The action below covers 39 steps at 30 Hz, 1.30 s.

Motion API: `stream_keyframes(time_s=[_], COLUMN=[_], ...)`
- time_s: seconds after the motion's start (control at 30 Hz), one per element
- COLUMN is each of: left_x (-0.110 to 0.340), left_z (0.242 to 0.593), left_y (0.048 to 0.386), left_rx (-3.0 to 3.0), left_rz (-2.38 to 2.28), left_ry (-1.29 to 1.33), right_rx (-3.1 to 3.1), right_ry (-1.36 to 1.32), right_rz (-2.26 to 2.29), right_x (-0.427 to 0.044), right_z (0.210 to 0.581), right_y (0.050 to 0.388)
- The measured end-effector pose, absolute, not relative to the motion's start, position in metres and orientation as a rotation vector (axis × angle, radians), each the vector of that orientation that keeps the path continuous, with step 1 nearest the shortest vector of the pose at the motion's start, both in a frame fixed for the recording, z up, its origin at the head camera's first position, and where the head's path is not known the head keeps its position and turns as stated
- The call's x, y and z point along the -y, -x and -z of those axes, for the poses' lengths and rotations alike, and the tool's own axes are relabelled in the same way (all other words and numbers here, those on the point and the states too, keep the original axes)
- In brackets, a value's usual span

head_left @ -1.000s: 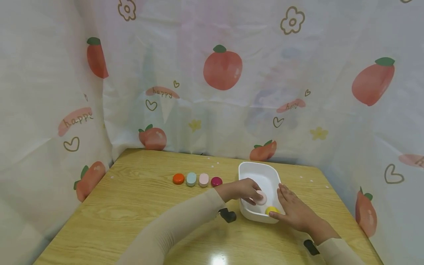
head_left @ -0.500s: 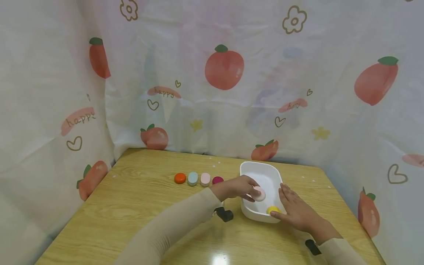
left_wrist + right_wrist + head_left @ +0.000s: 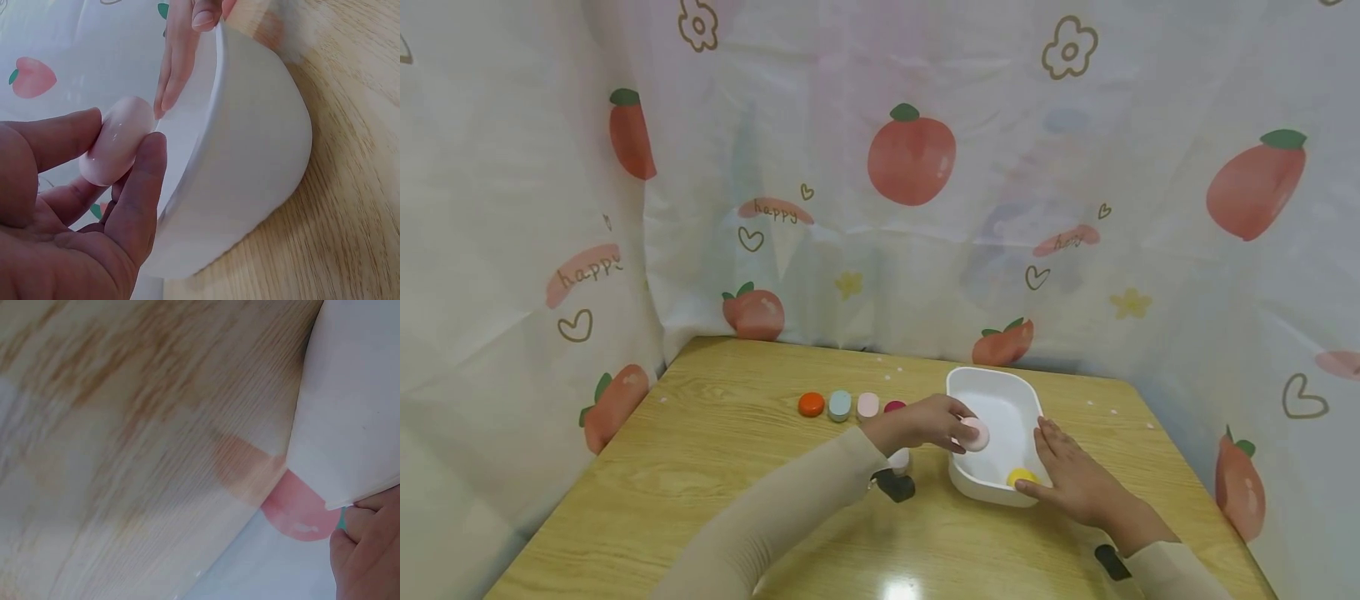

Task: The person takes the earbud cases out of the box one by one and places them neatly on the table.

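Observation:
My left hand (image 3: 928, 423) pinches a smooth, pale pink rounded disc (image 3: 975, 434) over the left side of a white bin (image 3: 996, 493). In the left wrist view, thumb and fingers grip this pink disc (image 3: 119, 140) by its edges, beside the bin's wall (image 3: 250, 144). Along the bin's right side lies my right hand (image 3: 1078, 479), its fingers straight against the side and its thumb at the near rim. A yellow piece (image 3: 1021, 477) sits inside the bin's near right corner, partly covered by that thumb.
Left of the bin, an orange piece (image 3: 811, 405), a mint piece (image 3: 840, 406), a light pink piece (image 3: 868, 406) and a half-hidden magenta piece (image 3: 895, 407) form a row on the wooden table (image 3: 647, 483). A whitish piece (image 3: 898, 461) shows under my left wrist. Patterned curtains enclose the table.
The left hand has lifted the pink disc slightly and carried it left toward the bin's left rim. A whitish piece has come into sight below the left wrist. The right hand stays on the bin.

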<state>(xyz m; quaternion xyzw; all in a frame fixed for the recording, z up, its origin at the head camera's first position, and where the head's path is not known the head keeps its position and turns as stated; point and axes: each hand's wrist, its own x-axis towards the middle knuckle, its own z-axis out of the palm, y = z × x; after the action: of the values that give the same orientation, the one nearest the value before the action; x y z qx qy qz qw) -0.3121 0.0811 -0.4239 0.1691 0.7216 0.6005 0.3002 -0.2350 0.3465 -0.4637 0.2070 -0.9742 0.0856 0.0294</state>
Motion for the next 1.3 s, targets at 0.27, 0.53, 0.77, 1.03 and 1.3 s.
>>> stream_keyframes(time_s=[0.27,0.53,0.77,1.03,1.3], left_x=[-0.063,-0.046,-0.031,-0.016,0.003], left_z=[0.427,0.429,0.437,0.44,0.446], left_y=[0.314,0.316,0.321,0.319,0.319], left_rx=[-1.91,-1.911,-1.898,-1.934,-1.932], left_rz=[-1.609,-1.627,-1.642,-1.647,-1.675], left_ry=[-0.472,-0.47,-0.461,-0.434,-0.387], right_rx=[2.996,3.003,3.013,3.006,3.012], right_ry=[-0.654,-0.646,-0.649,-0.667,-0.657], right_rz=[-0.257,-0.262,-0.257,-0.262,-0.274], right_x=[-0.347,-0.346,-0.348,-0.346,-0.346], right_z=[0.463,0.463,0.464,0.46,0.462], right_y=[0.235,0.235,0.236,0.235,0.234])
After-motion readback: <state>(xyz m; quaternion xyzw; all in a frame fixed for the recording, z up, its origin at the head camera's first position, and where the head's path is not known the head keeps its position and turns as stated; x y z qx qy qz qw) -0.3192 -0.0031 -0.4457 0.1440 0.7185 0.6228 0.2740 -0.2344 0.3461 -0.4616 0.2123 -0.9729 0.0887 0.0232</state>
